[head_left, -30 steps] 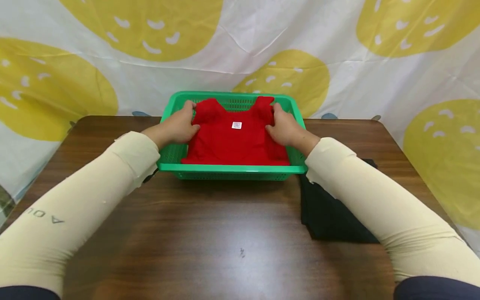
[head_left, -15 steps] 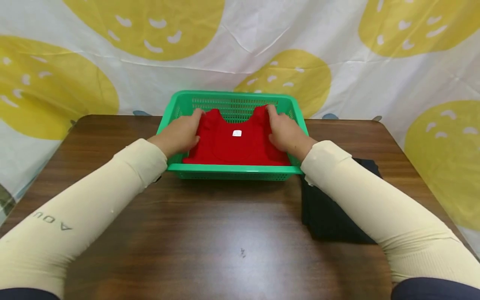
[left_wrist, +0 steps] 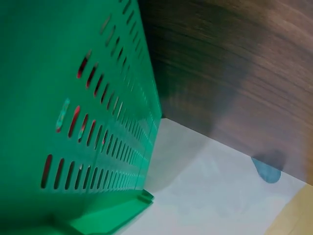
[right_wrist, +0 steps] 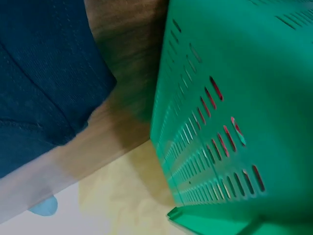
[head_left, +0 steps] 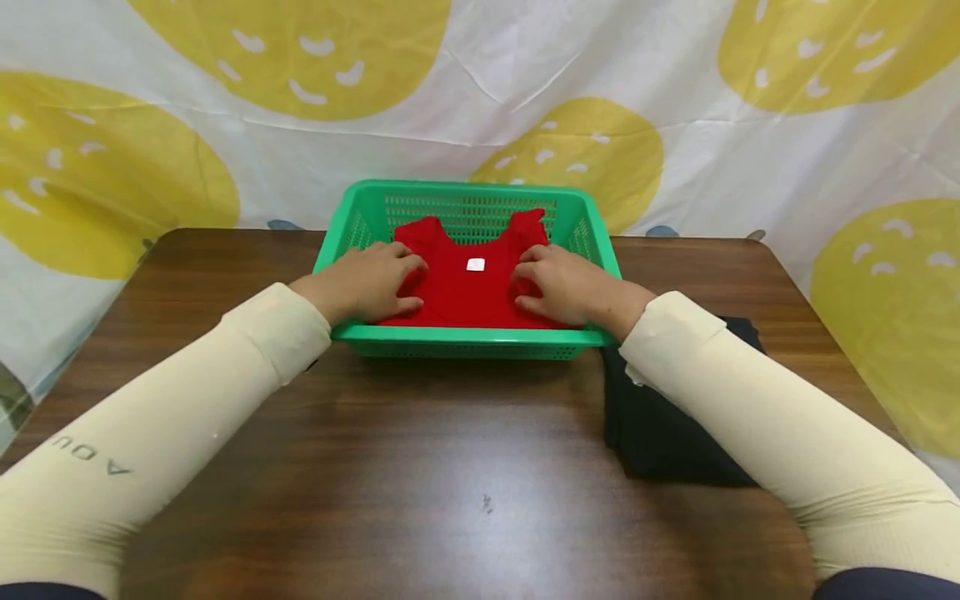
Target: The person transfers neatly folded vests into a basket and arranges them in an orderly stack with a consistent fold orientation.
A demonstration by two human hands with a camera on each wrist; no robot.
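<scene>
In the head view a red top [head_left: 472, 292] with a scooped neckline and a white label lies in the green plastic basket [head_left: 472, 335]. Both shoulder parts rise toward the basket's back wall. My left hand [head_left: 367, 283] reaches over the rim and rests on the top's left side, fingers loosely bent and thumb apart. On the opposite side my right hand [head_left: 566, 285] lies on the cloth in the same relaxed way. Neither wrist view shows a hand; through the slots of the basket wall [left_wrist: 112, 127] bits of red show.
A folded black cloth [head_left: 667, 425] lies on the brown wooden table [head_left: 420, 467], right of the basket and partly under my right sleeve. In the right wrist view this dark cloth [right_wrist: 44, 73] sits beside the basket. A lemon-patterned curtain [head_left: 480, 75] hangs behind the table.
The top has come down into the basket from both hands. My fingers have let go of its shoulders and moved down and inward onto the cloth.
</scene>
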